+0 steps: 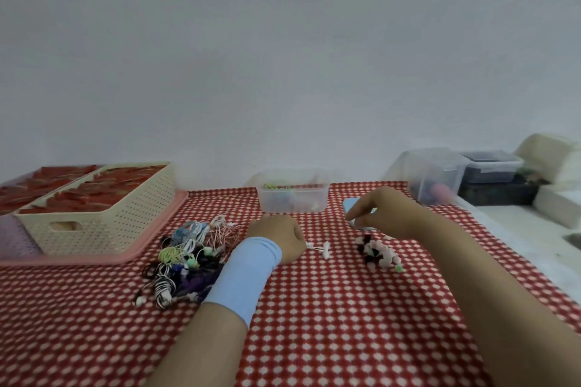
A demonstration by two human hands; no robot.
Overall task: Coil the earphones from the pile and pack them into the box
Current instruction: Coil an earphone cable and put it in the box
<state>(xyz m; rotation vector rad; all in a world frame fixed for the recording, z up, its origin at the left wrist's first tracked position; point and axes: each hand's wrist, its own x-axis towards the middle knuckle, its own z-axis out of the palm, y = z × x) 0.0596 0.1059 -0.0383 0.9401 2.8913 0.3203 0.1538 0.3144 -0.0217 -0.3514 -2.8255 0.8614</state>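
A tangled pile of earphones (188, 258) in many colours lies on the red checked cloth, left of centre. My left hand (276, 237), with a light blue wristband, is curled and holds a white earphone (325, 250) whose buds stick out to its right. My right hand (382, 214) reaches forward and pinches a small white piece at the edge of a light blue flat object (355, 204). A black, pink and white bundle of earphones (379, 253) lies just below my right hand. A clear plastic box (294, 198) with a few coloured items stands behind both hands.
A cream perforated basket (103, 214) with red packets sits on a pink tray (151, 239) at the left. More clear and dark containers (440, 176) and white blocks (553, 151) stand at the right, beside the cloth's edge. A plain wall lies behind.
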